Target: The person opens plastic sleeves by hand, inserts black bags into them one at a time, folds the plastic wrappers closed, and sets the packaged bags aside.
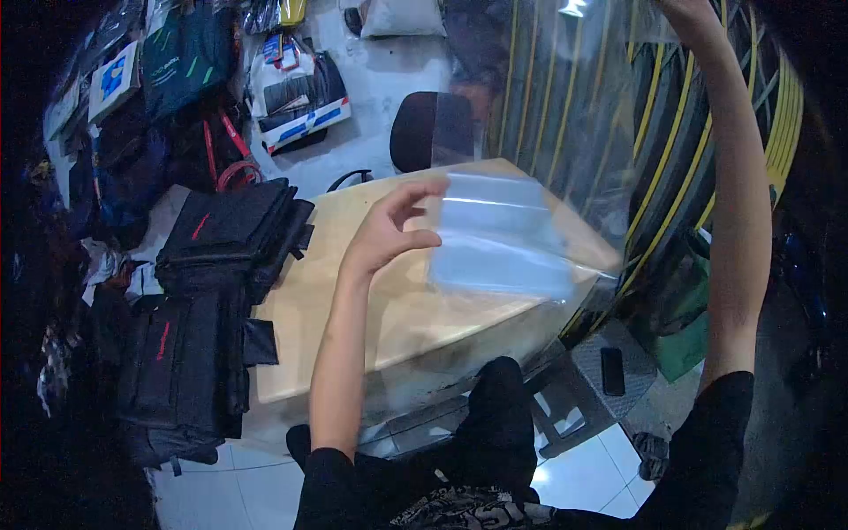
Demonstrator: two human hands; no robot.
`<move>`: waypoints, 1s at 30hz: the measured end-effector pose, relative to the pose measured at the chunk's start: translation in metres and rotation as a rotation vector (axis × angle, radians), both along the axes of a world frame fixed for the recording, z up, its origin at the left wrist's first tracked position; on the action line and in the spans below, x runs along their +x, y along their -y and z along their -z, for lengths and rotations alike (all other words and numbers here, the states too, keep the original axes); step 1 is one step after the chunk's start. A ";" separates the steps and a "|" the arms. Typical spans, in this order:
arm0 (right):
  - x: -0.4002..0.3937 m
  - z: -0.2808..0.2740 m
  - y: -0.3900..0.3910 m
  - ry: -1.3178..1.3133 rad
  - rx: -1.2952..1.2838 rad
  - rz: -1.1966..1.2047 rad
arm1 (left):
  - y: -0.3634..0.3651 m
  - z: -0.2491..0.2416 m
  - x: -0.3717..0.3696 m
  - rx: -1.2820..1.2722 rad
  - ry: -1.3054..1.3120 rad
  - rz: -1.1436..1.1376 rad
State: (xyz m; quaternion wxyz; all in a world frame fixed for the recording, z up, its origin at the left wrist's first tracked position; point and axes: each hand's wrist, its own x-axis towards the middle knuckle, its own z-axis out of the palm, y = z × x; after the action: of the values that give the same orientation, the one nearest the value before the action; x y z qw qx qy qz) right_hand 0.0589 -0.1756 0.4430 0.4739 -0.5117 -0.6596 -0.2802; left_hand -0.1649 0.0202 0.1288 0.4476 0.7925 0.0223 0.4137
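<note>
A stack of clear plastic bags [503, 238] lies on the wooden table [353, 309], shiny and partly blurred. Beside its left edge is my left hand [393, 225], thumb and fingers apart in a C shape. My right hand [689, 16] is raised high at the top right, cut off by the frame edge. From it a large clear plastic bag [574, 97] hangs down over the far side of the table, thin and see-through. The right fingertips are out of sight.
Black fabric bags with red lettering [212, 238] are piled at the table's left end. Behind it stands a dark chair [424, 132]. Black and yellow striped items [680, 115] fill the right. A phone [612, 371] lies on a grey stool [587, 362].
</note>
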 end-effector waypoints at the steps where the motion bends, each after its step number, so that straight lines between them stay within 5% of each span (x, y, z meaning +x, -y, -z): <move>1: -0.003 0.001 0.003 0.014 0.024 0.013 | 0.008 0.005 0.000 -0.130 0.003 0.145; 5: 0.009 -0.002 -0.016 -0.016 0.035 0.046 | 0.044 0.043 -0.005 -0.472 0.094 0.485; 12: 0.004 0.035 -0.086 -0.124 -0.015 -0.002 | 0.105 0.094 -0.032 -0.811 0.157 0.418; 20: 0.006 0.115 -0.235 0.179 -0.259 -0.019 | 0.126 0.129 -0.118 -1.004 0.201 -0.327; 24: -0.016 0.197 -0.328 0.227 -0.403 -0.253 | 0.133 0.134 -0.140 -1.028 0.183 -0.583; 26: -0.033 0.238 -0.367 0.236 -0.544 -0.164 | 0.133 0.125 -0.141 -1.033 0.107 -0.721; 30: -0.069 0.318 -0.449 0.362 -0.385 -0.106 | 0.120 0.119 -0.131 -0.984 0.143 -0.906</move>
State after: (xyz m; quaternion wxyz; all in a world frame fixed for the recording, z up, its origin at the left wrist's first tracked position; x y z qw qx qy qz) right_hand -0.0099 0.2731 0.1250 0.2562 -0.4987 -0.8007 -0.2111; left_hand -0.2961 -0.0996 0.0093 0.5392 0.3789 0.5089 0.5539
